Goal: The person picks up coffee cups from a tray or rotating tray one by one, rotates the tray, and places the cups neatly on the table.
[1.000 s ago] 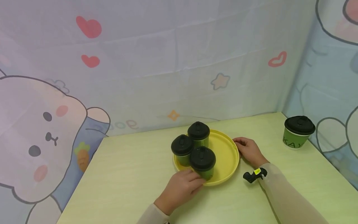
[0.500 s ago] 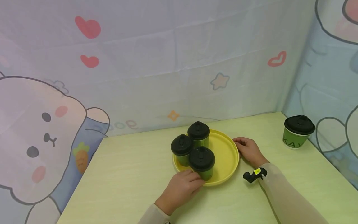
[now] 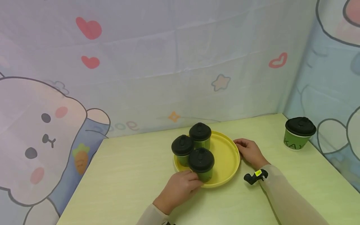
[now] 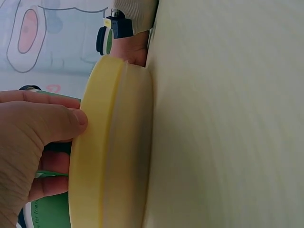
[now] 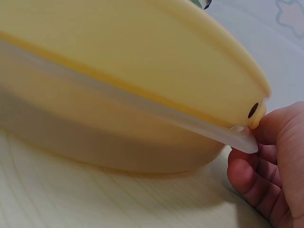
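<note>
A round yellow tray (image 3: 226, 156) with a pale, translucent underside stands on the table. Three green cups with black lids are grouped on its left half: the front cup (image 3: 206, 176), the left cup (image 3: 182, 160) and the back cup (image 3: 203, 143). My left hand (image 3: 180, 187) holds the front cup low down, fingers reaching over the rim. In the left wrist view its thumb (image 4: 78, 118) lies at the yellow rim, and the cup is partly hidden. My right hand (image 3: 251, 153) pinches the tray's edge beside a small beak-like tab (image 5: 258, 117).
Another green cup with a black lid (image 3: 299, 137) stands at the table's right edge. Printed cloth (image 3: 157, 78) hangs behind the table and along its right side. A black wrist camera (image 3: 255, 177) sits on the right sleeve.
The front cup has shifted slightly left on the tray together with my left hand. My right hand keeps its hold, and the tray stays about where it was.
</note>
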Demonstrator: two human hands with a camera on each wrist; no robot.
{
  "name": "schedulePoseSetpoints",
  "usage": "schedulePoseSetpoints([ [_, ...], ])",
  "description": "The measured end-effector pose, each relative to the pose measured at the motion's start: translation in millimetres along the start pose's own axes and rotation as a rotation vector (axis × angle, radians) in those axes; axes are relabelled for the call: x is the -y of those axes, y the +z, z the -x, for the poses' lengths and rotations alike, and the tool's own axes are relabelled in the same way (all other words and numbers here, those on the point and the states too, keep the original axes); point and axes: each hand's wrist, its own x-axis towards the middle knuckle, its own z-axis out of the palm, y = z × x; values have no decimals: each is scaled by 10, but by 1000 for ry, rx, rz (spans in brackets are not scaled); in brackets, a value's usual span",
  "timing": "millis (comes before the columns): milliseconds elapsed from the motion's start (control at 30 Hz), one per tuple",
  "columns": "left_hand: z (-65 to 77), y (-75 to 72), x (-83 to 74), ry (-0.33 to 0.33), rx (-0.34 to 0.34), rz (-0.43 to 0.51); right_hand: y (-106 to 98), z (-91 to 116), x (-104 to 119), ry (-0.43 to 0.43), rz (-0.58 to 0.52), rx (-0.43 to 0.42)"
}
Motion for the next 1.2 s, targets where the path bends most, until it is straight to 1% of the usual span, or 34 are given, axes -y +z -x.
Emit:
schedulePoseSetpoints([
  [200,20,-27,43,13,-8,1,7,4,17,-1,-21,-1],
  [367,62,-66,73,8,-9,0,23,5,22,7,-21,6],
  [667,137,-81,154,-21,1,34,18,-12,11,14,29,-1],
  [900,186,-84,185,-53,15,39,9,13,8,12,16,-4],
  [1067,174,-153,174,-82,33,12,2,14,31,-4,18,2],
  [1200,124,-192,117,-64,38,11,8,5,36,0,20,-1],
])
